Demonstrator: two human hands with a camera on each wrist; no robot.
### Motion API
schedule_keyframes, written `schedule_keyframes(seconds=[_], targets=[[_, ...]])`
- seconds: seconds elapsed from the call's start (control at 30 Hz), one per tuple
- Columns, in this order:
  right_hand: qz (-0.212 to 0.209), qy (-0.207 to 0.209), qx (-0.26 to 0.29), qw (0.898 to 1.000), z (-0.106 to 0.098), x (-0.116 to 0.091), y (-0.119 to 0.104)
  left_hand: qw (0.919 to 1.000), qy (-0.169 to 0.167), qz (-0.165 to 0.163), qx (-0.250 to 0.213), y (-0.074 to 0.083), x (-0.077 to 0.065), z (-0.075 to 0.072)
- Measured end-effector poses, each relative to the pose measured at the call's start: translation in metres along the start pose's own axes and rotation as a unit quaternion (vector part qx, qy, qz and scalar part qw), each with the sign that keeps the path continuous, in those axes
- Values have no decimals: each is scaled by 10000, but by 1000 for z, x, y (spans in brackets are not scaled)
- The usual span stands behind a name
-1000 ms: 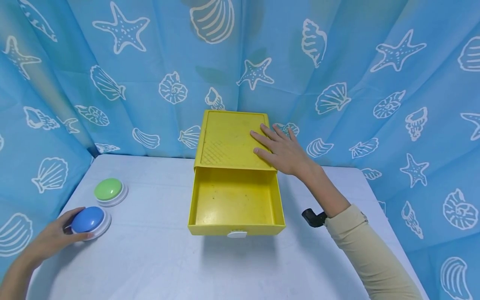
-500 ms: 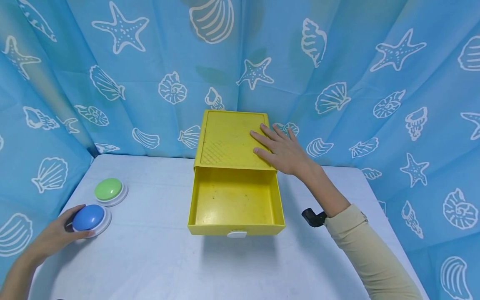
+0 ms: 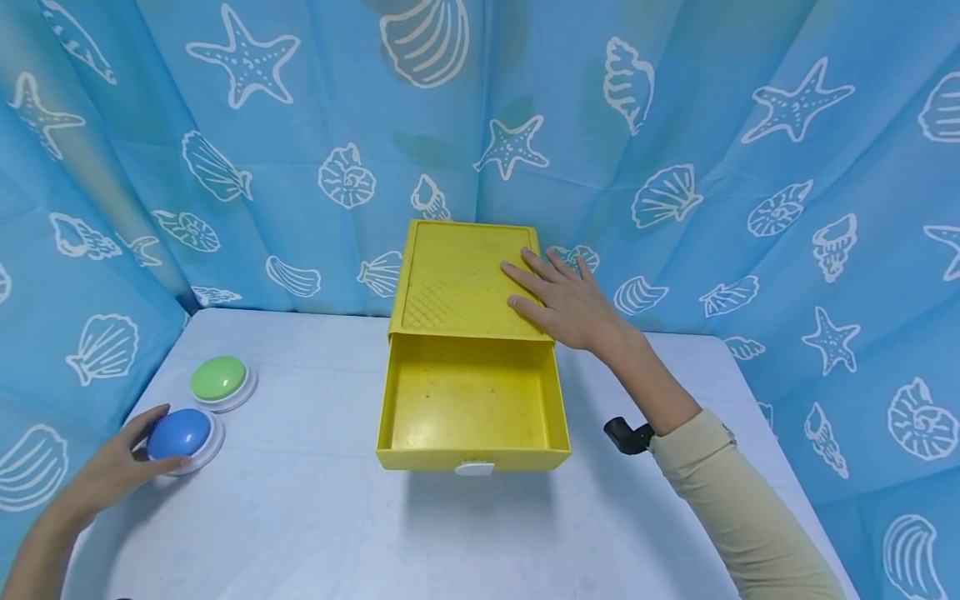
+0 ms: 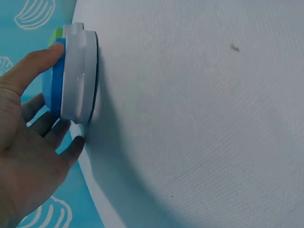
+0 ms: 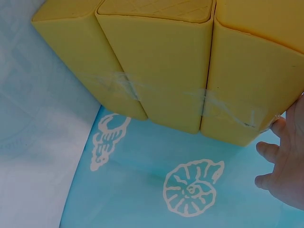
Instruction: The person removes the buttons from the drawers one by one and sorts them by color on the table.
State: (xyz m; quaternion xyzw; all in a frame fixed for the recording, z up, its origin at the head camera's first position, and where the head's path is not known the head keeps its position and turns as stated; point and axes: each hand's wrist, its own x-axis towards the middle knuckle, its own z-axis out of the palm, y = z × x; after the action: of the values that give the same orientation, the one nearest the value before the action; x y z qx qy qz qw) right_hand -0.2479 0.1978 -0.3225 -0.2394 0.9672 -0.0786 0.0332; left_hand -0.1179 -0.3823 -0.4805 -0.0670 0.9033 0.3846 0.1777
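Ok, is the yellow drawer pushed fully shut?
No, the yellow drawer juts out from its cabinet, its inside showing.

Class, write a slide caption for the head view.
Left hand holds a blue button near a green one; right hand rests on a yellow drawer unit, its drawer pulled open.

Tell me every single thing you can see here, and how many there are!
Cabinet: 1, yellow, back middle of the table
Open drawer: 1, yellow, sticking out of the cabinet's front
Handle: 1, white, on the drawer's front
Tape: count unclear, clear, across the cabinet's side
Blue button: 1, white base, table's left side
Green button: 1, white base, just behind the blue one
Table: 1, white, underneath
Curtain: count unclear, blue with white sea shapes, around the table
Black piece: 1, black, by the sleeve cuff
Sleeve: 1, beige, right arm
Left hand: 1, round the blue button
Right hand: 1, on the cabinet top
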Motion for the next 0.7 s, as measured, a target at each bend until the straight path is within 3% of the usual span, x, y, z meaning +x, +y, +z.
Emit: schedule_keyframes(seconds=[0.13, 0.43, 0.6, 0.7], targets=[[-25, 10, 3, 10000, 0, 0, 0, 9996, 201, 8, -194, 8, -5, 0], [-24, 32, -6, 10000, 0, -1, 0, 9903, 947, 957, -346, 46, -22, 10], [-13, 26, 27, 10000, 0, -1, -1, 9793, 1280, 1560, -141, 73, -34, 12], [-20, 8, 39, 10000, 0, 0, -1, 9683, 1535, 1967, -115, 90, -41, 16]])
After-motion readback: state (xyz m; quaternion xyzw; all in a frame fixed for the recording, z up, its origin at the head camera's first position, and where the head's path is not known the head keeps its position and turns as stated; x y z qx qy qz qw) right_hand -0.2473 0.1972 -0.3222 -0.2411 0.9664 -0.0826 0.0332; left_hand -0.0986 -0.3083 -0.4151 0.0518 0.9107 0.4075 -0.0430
